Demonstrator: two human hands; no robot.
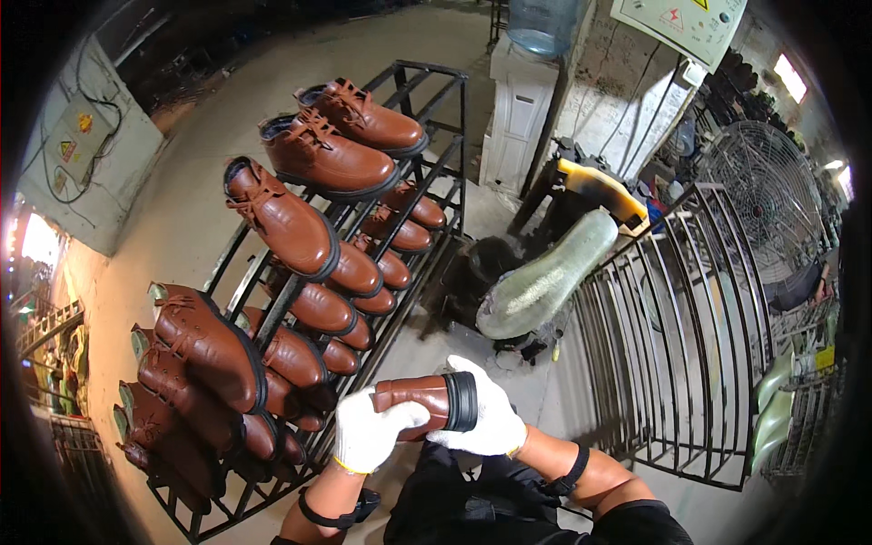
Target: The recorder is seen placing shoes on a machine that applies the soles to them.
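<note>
A brown leather shoe (427, 400) with a black sole is held between my two white-gloved hands, in front of my body at the lower middle. My left hand (371, 429) grips its leather upper from the left, thumb across the side. On the sole end, my right hand (486, 413) wraps round from the right, its fingers partly behind the shoe. The heel and black sole edge face right. Just to the left stands a black metal rack (282, 300) bearing several brown lace-up shoes (331, 159) on slanted tiers.
Ahead to the right is a machine with a green shoe-shaped last (549, 277) and a scorched yellow piece (604, 191). An upright barred rack (690, 345) stands at the right, with a large fan (763, 195) beyond it. A water dispenser (522, 118) is at the back.
</note>
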